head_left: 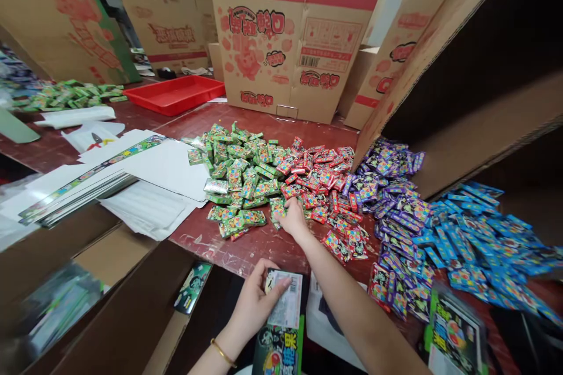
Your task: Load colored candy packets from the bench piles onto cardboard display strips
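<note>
Nearest, just short of the near edge of the worktop (220, 249), the left hand (255, 299) is clamped on black-and-green printed packaging (281, 343), thumb over its pale label. Past that edge, the right hand (294, 220) has its fingers bunched at a green packet (277, 210), touching it; whether they grip it I cannot tell. The step in hand looks like picking up that packet, and the next move calls for a neat pinch that leaves its neighbours lying. Around it, green packets (235, 179) lie toward the left edge, red packets (325, 173) beside them, then purple packets (402, 217) and blue packets (475, 240) toward the right edge. Farther back stand a red tray (173, 106) and a printed carton (259, 64)
</note>
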The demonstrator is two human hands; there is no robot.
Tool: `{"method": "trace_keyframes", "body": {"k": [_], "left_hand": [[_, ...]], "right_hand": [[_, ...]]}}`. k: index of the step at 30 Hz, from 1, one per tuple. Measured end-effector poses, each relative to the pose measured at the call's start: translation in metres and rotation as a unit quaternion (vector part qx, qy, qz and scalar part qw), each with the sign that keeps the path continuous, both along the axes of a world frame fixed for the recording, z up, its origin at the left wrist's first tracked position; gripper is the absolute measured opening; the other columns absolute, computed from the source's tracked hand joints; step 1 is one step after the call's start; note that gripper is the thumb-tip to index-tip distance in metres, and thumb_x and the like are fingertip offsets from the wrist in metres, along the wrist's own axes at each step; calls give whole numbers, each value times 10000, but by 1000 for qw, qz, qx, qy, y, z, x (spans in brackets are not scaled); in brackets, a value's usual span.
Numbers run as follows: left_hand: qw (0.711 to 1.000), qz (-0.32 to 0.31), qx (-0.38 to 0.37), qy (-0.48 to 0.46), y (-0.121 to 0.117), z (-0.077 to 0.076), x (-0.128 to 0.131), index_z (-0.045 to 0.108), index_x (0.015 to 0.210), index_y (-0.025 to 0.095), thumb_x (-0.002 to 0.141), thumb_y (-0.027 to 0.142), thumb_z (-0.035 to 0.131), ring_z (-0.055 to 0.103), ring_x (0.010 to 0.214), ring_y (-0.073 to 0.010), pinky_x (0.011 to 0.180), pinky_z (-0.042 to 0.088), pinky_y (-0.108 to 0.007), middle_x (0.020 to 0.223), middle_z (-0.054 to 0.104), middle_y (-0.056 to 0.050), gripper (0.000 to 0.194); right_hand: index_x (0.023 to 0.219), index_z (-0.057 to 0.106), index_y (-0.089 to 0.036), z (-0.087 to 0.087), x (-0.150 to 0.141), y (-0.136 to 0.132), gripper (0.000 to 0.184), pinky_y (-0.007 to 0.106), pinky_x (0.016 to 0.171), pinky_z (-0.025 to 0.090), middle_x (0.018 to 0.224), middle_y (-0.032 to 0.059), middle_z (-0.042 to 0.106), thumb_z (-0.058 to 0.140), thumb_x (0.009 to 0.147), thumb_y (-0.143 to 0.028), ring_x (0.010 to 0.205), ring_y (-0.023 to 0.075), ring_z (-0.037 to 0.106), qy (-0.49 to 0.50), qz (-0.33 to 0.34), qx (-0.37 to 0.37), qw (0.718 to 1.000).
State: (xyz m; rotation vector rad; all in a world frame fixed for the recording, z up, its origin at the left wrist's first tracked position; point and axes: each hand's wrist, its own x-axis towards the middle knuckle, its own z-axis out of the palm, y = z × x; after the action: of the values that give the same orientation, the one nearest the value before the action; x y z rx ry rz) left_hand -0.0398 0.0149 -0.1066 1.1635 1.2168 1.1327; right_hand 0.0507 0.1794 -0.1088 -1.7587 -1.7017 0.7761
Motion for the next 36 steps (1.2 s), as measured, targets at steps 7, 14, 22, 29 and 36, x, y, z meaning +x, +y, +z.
{"method": "trace_keyframes", "body": {"k": [7, 14, 22, 29, 36], "left_hand": [[1000, 11, -21, 5, -4, -1, 0, 458, 831, 219, 776, 341, 662, 496, 624, -139, 566, 411, -212, 686, 537, 53, 245], [998, 59, 7, 6, -10, 2, 0, 453, 872, 228, 754, 324, 685, 463, 630, -131, 568, 397, -204, 704, 462, 66, 277], [999, 21, -6, -44, -6, 1, 17, 394, 962, 243, 776, 310, 663, 506, 657, -137, 597, 428, -220, 727, 480, 61, 334], [1000, -1, 16, -14, -5, 5, 32, 405, 939, 240, 765, 280, 682, 558, 697, -133, 621, 452, -219, 772, 530, 53, 329], [996, -64, -8, -63, -12, 12, 46, 350, 1163, 254, 800, 288, 649, 644, 917, -204, 789, 507, -325, 1022, 656, -43, 471]], "right_hand": [[1006, 501, -155, 12, -25, 2, 594, 466, 898, 410, 1164, 184, 479, 777, 486, -71, 1084, 348, 517, 45, -7, -33, 998], [1090, 555, -168, 21, 23, -23, 435, 352, 710, 537, 832, 28, 658, 692, 681, -219, 771, 196, 660, 235, 87, -51, 967], [921, 718, -193, 24, 113, -99, 334, 410, 800, 530, 937, 81, 717, 743, 663, -404, 862, 241, 659, 352, 68, -14, 934], [967, 700, -206, 34, 108, -110, 299, 347, 726, 530, 885, 57, 708, 723, 690, -316, 788, 205, 648, 358, 61, 34, 931], [940, 731, -215, 36, 144, -134, 191, 287, 657, 473, 793, 40, 652, 649, 772, -252, 699, 163, 562, 213, 119, 24, 969]]}}
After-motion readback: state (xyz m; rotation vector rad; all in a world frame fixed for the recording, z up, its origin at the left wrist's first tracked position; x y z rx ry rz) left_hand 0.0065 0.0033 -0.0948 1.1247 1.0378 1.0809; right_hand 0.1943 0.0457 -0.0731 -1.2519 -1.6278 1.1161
